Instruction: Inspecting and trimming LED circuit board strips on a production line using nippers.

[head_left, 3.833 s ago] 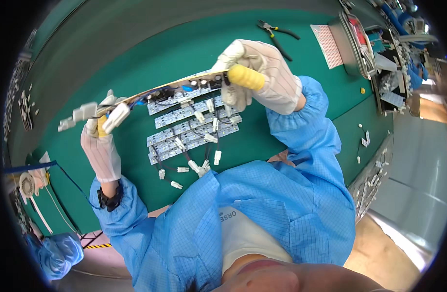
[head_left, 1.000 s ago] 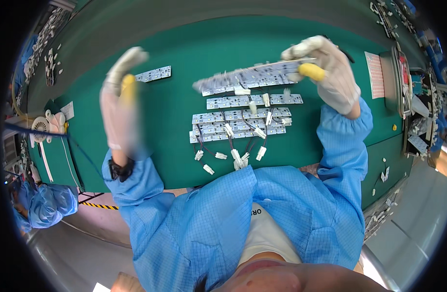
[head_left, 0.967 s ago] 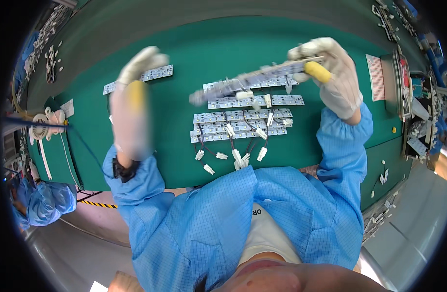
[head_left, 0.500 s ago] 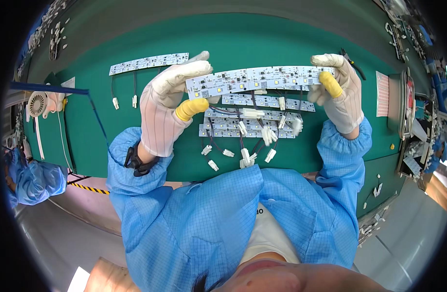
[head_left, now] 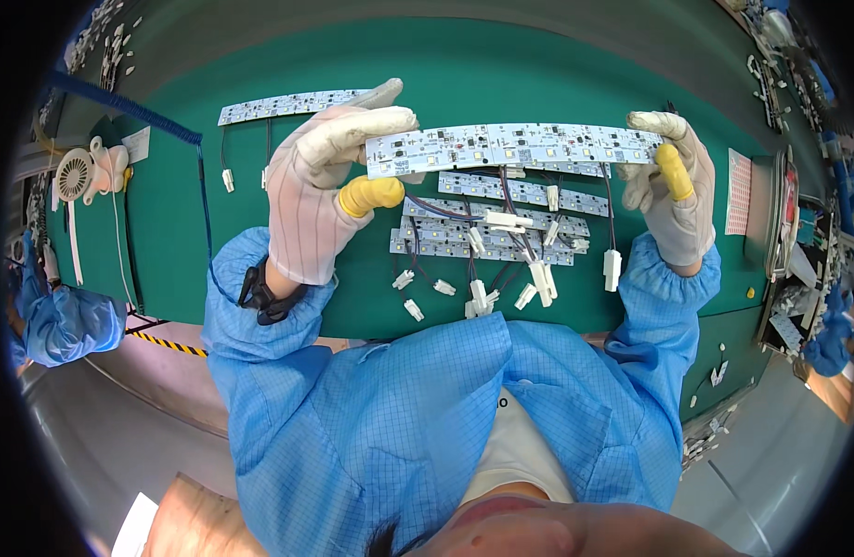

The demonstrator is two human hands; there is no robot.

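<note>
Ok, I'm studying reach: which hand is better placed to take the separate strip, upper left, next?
Probably the left hand: it appears nearer the separate strip, while the right hand is at the right end of the held strip. Both hands grip that strip, though.

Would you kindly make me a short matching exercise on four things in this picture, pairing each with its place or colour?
Things:
1. Raised circuit strip
2. Small fan
3. Left thumb cover
4. Dotted sheet

Places and colours:
A. Yellow
B. Beside the metal box
C. Between the left hand and the right hand
D. Toward the left end of the green table

Pairs: 1-C, 2-D, 3-A, 4-B.
</note>
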